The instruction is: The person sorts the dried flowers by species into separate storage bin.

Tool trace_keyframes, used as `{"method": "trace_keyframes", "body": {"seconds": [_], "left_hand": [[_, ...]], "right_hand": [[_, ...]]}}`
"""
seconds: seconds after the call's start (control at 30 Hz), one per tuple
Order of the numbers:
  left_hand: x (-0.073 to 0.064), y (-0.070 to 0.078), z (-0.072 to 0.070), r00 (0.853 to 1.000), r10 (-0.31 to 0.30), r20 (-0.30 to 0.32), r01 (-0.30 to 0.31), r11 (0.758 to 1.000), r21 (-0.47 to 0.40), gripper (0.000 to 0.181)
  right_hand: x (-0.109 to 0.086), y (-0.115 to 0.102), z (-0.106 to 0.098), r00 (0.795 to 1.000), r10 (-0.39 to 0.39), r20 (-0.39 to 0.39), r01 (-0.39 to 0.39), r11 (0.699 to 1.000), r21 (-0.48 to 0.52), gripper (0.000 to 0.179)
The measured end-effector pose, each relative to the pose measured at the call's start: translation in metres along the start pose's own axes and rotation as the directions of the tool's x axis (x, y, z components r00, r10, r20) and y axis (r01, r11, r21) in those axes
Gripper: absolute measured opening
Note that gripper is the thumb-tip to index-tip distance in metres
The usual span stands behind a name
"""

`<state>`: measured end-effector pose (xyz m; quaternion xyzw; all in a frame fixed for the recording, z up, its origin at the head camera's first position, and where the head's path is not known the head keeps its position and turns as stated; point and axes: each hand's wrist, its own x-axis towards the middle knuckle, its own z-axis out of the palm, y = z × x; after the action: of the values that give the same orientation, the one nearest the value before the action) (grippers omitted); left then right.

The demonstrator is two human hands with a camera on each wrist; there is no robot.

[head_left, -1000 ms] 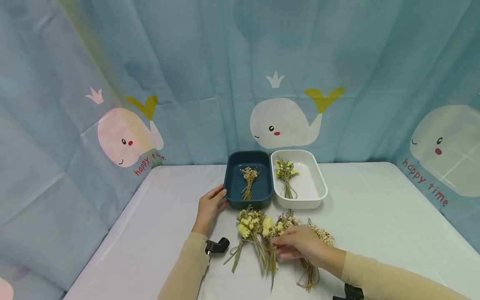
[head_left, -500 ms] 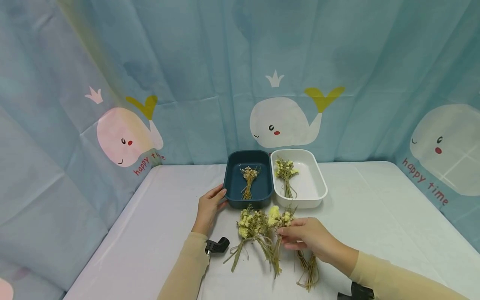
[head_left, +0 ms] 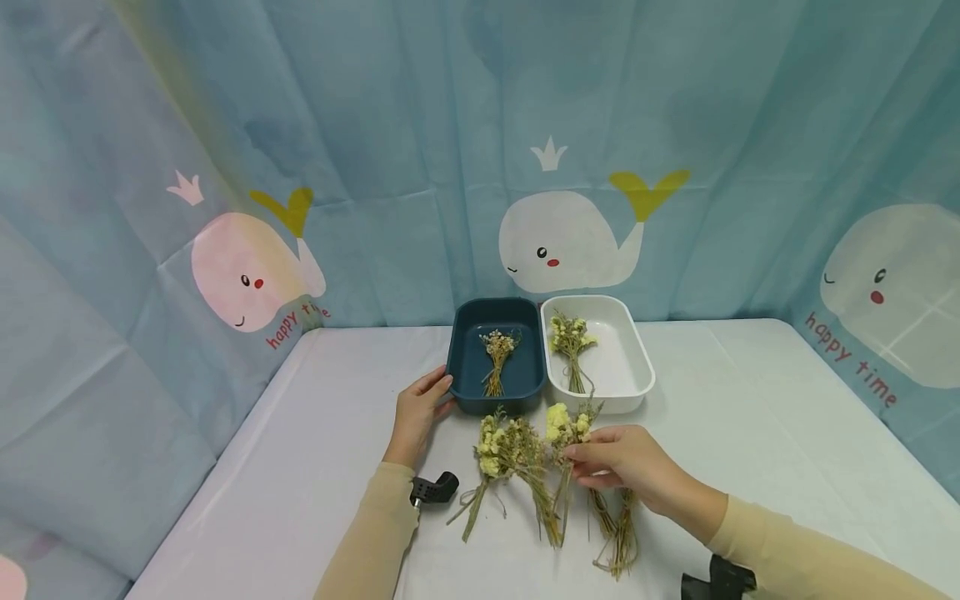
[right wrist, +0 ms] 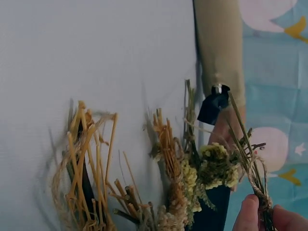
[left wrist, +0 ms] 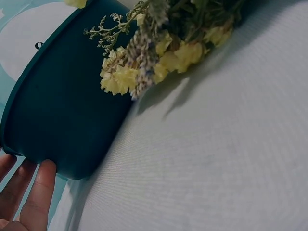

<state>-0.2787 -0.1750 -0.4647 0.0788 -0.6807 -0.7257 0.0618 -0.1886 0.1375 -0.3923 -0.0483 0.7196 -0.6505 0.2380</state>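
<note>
My right hand [head_left: 637, 467] pinches a bunch of yellow dried flowers [head_left: 564, 427] in front of the white tray. In the right wrist view, its thumb and finger grip the twine-tied stems [right wrist: 260, 192]. My left hand [head_left: 418, 414] touches the near left corner of the dark blue tray [head_left: 467, 333]; in the left wrist view its fingers [left wrist: 41, 192] lie fairly straight against the outer wall. Left of the held bunch lie other dried bunches with yellow heads [head_left: 491, 446]. Stems of further bunches [head_left: 618, 533] show below my right hand, which hides their heads.
Beside the blue tray stands the white tray [head_left: 618, 350], holding a yellow dried bunch [head_left: 573, 350]. A small beige dried bunch [head_left: 497, 362] lies in the blue one. A white cloth [head_left: 750, 433] covers the table, and a blue whale-print curtain [head_left: 405, 250] hangs behind.
My right hand has lifted the yellow bunch out of the pile, moving slightly right and toward the trays. My left hand stays at the blue tray.
</note>
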Motion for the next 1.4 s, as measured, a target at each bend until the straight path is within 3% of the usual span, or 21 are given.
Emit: {"method": "trace_keyframes", "body": {"seconds": [0.4,0.87,1.23,1.4], "left_hand": [[0.0,0.003,0.002,1.0,0.011,-0.002,-0.011,1.0,-0.015,0.042],[0.002,0.002,0.002,1.0,0.017,-0.012,-0.017,1.0,-0.02,0.044],[0.0,0.0,0.002,1.0,0.005,-0.017,-0.005,1.0,-0.003,0.043],[0.0,0.0,0.002,1.0,0.004,-0.016,-0.004,1.0,-0.001,0.043]], "right_hand": [[0.012,0.006,-0.003,0.999,-0.033,-0.029,0.032,0.999,-0.024,0.02],[0.011,0.001,-0.006,0.996,-0.06,-0.064,0.056,0.997,-0.058,0.023],[0.011,0.004,-0.006,0.999,0.006,0.054,-0.008,0.999,0.042,0.013],[0.01,0.005,-0.006,0.996,0.02,0.086,-0.027,0.997,0.079,0.022]]}}
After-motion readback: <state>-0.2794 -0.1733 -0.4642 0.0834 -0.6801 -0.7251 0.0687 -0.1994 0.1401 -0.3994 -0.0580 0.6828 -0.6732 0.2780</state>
